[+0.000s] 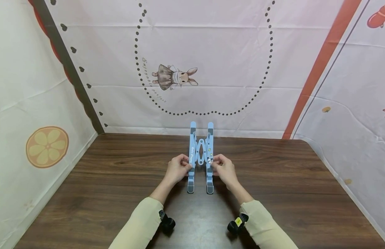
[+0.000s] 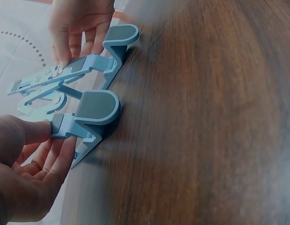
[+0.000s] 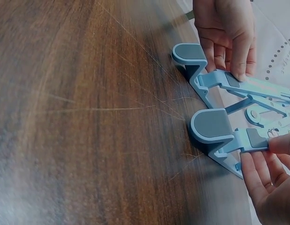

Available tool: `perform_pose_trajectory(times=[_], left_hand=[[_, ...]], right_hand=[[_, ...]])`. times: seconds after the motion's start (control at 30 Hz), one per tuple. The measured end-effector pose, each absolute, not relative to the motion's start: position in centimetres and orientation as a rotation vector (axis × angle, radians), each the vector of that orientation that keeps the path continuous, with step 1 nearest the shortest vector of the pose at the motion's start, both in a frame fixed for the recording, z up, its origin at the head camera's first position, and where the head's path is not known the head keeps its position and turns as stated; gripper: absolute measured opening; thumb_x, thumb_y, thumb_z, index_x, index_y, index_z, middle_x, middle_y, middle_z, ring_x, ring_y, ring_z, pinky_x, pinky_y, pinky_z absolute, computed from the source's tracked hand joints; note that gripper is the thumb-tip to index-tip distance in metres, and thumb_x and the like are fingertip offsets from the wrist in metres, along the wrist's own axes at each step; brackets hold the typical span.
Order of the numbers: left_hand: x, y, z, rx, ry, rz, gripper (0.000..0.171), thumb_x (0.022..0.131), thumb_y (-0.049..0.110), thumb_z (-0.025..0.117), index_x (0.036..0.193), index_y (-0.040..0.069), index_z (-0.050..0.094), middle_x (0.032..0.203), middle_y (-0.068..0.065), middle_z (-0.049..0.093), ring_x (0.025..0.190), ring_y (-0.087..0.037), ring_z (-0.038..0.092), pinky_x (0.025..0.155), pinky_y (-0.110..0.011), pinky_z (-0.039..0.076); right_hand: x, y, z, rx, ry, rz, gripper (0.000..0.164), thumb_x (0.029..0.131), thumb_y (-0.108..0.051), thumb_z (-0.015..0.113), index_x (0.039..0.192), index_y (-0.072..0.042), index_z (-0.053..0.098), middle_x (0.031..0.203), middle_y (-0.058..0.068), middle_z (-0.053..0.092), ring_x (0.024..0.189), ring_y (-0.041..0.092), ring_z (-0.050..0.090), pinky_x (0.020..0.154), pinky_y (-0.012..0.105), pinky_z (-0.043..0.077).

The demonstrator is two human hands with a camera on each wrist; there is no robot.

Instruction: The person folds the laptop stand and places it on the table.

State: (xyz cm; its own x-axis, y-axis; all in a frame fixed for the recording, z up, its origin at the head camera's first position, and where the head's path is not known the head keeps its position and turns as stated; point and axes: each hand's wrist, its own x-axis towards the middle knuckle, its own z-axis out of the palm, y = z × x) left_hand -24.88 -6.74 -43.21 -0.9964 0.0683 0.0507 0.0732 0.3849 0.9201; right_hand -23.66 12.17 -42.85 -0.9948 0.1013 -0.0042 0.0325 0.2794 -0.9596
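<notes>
A light blue folding laptop stand (image 1: 192, 148) stands on the wooden table, its two long arms side by side and joined by crossed links. Grey pads cover the hooked front ends, seen large in the left wrist view on the stand (image 2: 98, 104). My left hand (image 1: 177, 168) pinches the left arm between thumb and fingers, the thumb on top. On the other side my right hand (image 1: 224, 169) pinches the right arm the same way, as the right wrist view also shows at the stand's near arm (image 3: 257, 139). Small printed cartoon figures mark the right arm.
The brown wooden table (image 1: 118, 207) spreads around the stand. Behind it rises a pale printed cloth (image 1: 229, 62) with a rabbit figure (image 1: 174, 76). Similar cloth hangs at both sides. Each wrist carries a small black camera (image 1: 168, 224).
</notes>
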Motion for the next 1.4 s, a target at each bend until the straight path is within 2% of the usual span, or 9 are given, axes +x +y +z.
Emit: perform_pose_trajectory(times=[0.3,0.53,0.73,1.07,1.4], left_hand=[[-24.9,-6.2,-43.4,-0.114,-2.623,-1.746,0.011,0.082,0.001,0.064,0.092,0.003,0.06,0.078,-0.009,0.064,0.061,-0.015,0.061,0.054,-0.026,0.055],[-24.9,-6.0,-43.4,-0.122,-2.596,-1.784,0.011,0.082,0.0,0.064,0.092,0.002,0.059,0.077,-0.01,0.063,0.066,-0.022,0.063,0.053,-0.027,0.055],[-24.8,-5.7,-43.3,-0.117,-2.602,-1.771,0.012,0.081,-0.001,0.064,0.092,0.002,0.06,0.077,-0.01,0.063,0.062,-0.016,0.061,0.053,-0.026,0.054],[-24.7,-5.5,-43.3,-0.089,-2.621,-1.78,0.012,0.083,0.001,0.063,0.094,0.004,0.059,0.079,-0.009,0.062,0.066,-0.019,0.062,0.054,-0.026,0.055],[-24.7,-5.3,-43.3,-0.113,-2.603,-1.814,0.011,0.083,0.0,0.063,0.093,0.003,0.06,0.078,-0.009,0.062,0.065,-0.016,0.06,0.055,-0.026,0.055]], right_hand=[[-23.7,11.9,-42.9,-0.113,-2.451,1.85,0.011,0.085,-0.005,0.06,0.096,-0.003,0.062,0.082,0.007,0.056,0.069,0.021,0.062,0.063,0.033,0.056],[-23.7,11.7,-43.1,-0.108,-2.457,1.857,0.01,0.086,-0.005,0.06,0.096,-0.005,0.062,0.083,0.009,0.056,0.067,0.019,0.062,0.064,0.035,0.056],[-23.7,11.4,-43.0,-0.109,-2.45,1.868,0.011,0.085,-0.005,0.061,0.096,-0.004,0.062,0.084,0.01,0.058,0.068,0.021,0.062,0.064,0.036,0.056],[-23.6,11.0,-42.9,-0.105,-2.453,1.872,0.01,0.086,-0.006,0.061,0.096,-0.005,0.063,0.084,0.009,0.058,0.073,0.027,0.063,0.063,0.032,0.056],[-23.7,10.7,-43.0,-0.1,-2.447,1.896,0.01,0.086,-0.006,0.061,0.096,-0.006,0.063,0.084,0.009,0.06,0.069,0.022,0.064,0.064,0.034,0.056]])
